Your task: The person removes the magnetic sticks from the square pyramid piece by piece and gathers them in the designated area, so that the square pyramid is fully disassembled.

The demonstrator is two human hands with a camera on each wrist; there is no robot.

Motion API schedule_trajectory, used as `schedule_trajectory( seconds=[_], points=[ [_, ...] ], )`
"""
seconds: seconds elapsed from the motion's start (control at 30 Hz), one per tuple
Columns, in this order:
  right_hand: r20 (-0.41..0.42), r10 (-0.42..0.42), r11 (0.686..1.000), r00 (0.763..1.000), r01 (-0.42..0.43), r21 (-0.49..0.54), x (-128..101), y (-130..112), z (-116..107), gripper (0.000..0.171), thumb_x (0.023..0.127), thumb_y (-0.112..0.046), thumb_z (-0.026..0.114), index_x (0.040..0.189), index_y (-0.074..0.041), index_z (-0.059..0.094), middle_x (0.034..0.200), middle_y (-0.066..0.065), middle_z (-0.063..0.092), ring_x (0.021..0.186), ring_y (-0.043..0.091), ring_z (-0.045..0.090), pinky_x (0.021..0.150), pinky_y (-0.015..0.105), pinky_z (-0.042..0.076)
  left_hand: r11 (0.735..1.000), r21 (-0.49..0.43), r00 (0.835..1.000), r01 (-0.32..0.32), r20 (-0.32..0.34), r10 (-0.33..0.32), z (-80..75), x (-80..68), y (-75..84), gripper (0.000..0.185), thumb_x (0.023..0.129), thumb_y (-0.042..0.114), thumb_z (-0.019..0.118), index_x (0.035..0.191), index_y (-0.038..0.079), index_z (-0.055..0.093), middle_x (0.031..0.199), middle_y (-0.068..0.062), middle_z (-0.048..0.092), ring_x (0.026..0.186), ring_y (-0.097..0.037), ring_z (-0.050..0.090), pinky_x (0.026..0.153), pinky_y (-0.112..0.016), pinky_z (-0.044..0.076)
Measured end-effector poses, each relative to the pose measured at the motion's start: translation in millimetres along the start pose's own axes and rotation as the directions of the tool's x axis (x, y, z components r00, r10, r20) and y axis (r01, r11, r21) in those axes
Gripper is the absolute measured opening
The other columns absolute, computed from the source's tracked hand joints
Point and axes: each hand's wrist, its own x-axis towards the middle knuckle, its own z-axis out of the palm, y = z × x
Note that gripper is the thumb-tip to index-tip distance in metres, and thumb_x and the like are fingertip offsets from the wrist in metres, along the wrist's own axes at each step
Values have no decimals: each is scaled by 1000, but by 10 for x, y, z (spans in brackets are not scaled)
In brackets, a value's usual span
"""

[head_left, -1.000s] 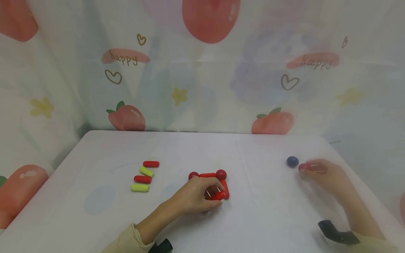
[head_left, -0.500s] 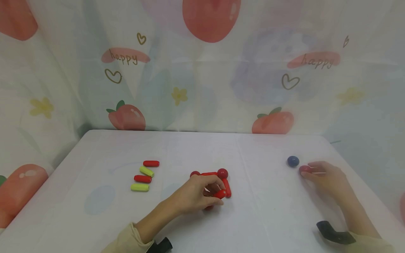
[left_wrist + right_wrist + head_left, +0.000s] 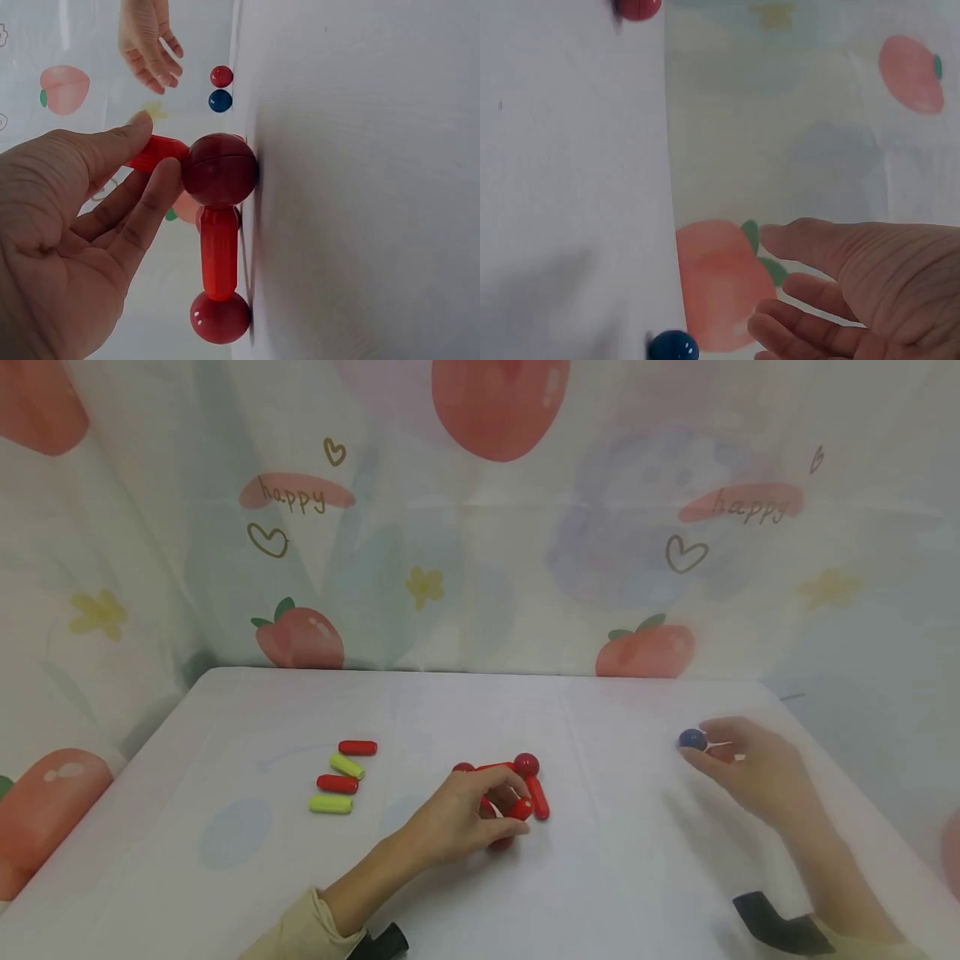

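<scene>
My left hand (image 3: 465, 814) pinches a red rod (image 3: 156, 154) between thumb and fingers. One end of this rod meets a dark red ball (image 3: 220, 169). Another red rod (image 3: 219, 253) links that ball with a further red ball (image 3: 220, 319). In the head view a red corner ball (image 3: 527, 765) and a slanting red rod (image 3: 538, 799) show beyond my fingers, which cover part of the frame. My right hand (image 3: 757, 768) hovers by a blue ball (image 3: 693, 740), fingers parted, holding nothing. A loose red ball (image 3: 221, 76) lies beside the blue one, hidden in the head view.
At the left of the white table (image 3: 247, 735) lie two red rods (image 3: 357, 747) and two yellow-green rods (image 3: 331, 804) in a loose column. A printed curtain (image 3: 510, 593) hangs behind the table's far edge.
My right hand has left the loose red ball and shifted left and farther off to the blue ball. The red rod frame has turned slightly, its near ball edging away from me.
</scene>
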Motion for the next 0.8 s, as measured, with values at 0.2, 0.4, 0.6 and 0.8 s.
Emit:
schedule_trajectory(
  seconds=[0.2, 0.4, 0.6, 0.8],
  points=[
    [45, -145, 985, 988, 139, 105, -118, -324, 137, 54, 92, -40, 77, 126, -1, 64, 116, 22, 70, 104, 38, 67, 82, 48, 60, 998, -63, 1000, 6, 15, -5, 12, 15, -21, 26, 89, 5, 79, 106, 17, 63, 94, 8, 71, 89, 0, 65, 77, -19, 57],
    [137, -260, 951, 956, 228, 210, -263, -655, 362, 40, 87, -29, 83, 118, -6, 69, 103, 3, 73, 93, 18, 68, 75, 18, 55, 991, -131, 999, 20, 35, -15, 19, 10, -47, 28, 90, 0, 74, 109, 14, 59, 96, 7, 66, 92, -5, 65, 79, -20, 57],
    [249, -453, 854, 856, 336, 397, -424, -922, 720, 31, 89, -29, 81, 113, -12, 71, 101, -4, 72, 90, 9, 66, 79, 26, 57, 982, -190, 996, 25, 84, -9, -59, -8, -103, 29, 87, -3, 74, 107, 12, 58, 97, 3, 67, 93, -10, 66, 81, -23, 58],
    [209, -569, 789, 795, 457, 410, -470, -1078, 977, 25, 88, -24, 81, 111, -18, 72, 100, -11, 72, 89, 7, 67, 80, 29, 56, 991, -127, 988, 52, 148, -33, -199, 13, -126, 25, 88, 0, 77, 106, 13, 64, 97, 6, 69, 88, -5, 67, 79, -21, 58]
  ],
)
